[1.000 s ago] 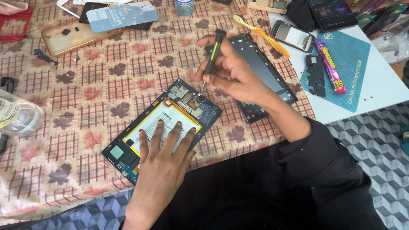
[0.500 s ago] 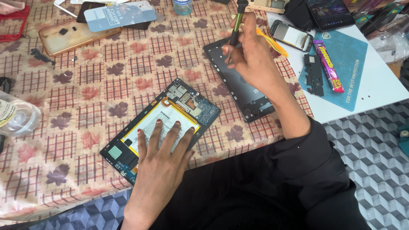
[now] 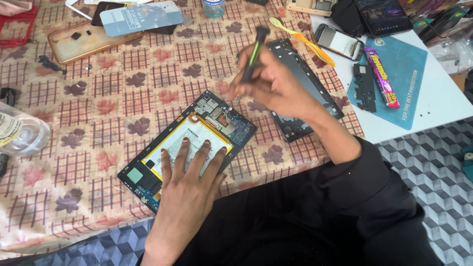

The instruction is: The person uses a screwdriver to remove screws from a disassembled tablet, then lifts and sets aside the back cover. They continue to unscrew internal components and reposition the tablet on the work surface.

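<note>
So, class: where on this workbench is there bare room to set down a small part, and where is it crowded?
Free: the tablecloth between the opened tablet and the clear phone case, and the white tabletop right of the blue mat. Crowded: the far edge, and around the right hand and back cover.

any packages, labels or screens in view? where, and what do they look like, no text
Candy bar wrapper: long, purple and pink, on the teal mat, right.
Phone: screen lit pale, black frame, left of the mat.
Battery label: white, yellow-edged, inside the opened tablet, under the left hand.
Plastic container label: pale, far left edge.
</note>
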